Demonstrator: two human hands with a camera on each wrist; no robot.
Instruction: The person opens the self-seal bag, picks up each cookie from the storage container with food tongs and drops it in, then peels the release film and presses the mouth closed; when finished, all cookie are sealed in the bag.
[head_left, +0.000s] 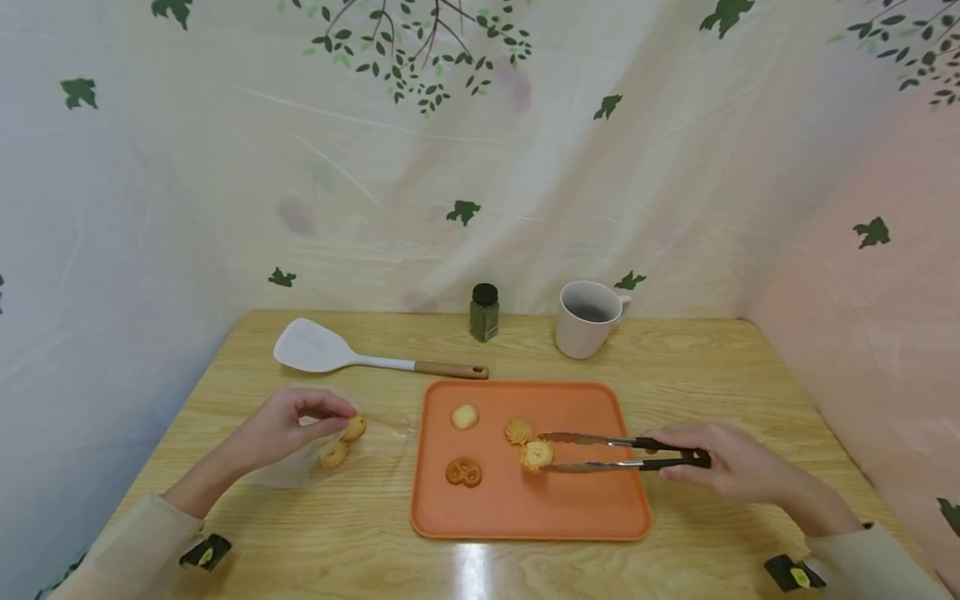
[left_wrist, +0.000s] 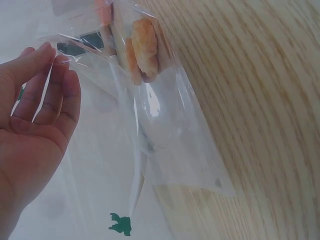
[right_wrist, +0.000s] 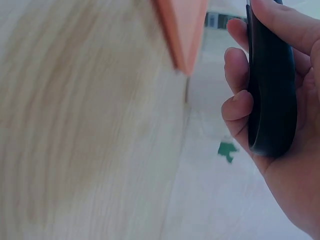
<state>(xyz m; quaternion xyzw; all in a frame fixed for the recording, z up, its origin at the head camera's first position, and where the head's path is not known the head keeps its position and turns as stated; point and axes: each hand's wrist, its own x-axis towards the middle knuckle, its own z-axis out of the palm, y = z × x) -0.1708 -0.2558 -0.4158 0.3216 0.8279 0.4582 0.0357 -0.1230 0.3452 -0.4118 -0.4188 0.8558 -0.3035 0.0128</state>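
My left hand (head_left: 296, 423) pinches the edge of a clear plastic bag (left_wrist: 180, 145) between thumb and fingertips. Inside the bag sit two cookies, the lower one a golden ring-like cookie (head_left: 333, 455). In my right hand (head_left: 738, 467) are metal tongs with black handles (right_wrist: 272, 90), the fingers wrapped round them. The tongs' tips lie at a flower-edged cookie (head_left: 537, 455) over the orange tray (head_left: 585, 508). Right behind it is a swirled cookie (head_left: 517, 431). Farther left on the tray lie a plain round cookie (head_left: 464, 417) and a pretzel-shaped one (head_left: 463, 472).
Behind the bag lies a white spatula (head_left: 311, 346) with a wooden handle pointing right. A small black-capped jar of green herbs (head_left: 484, 315) and a light mug (head_left: 583, 329) stand near the table's back edge, before a leaf-printed curtain (head_left: 360, 192).
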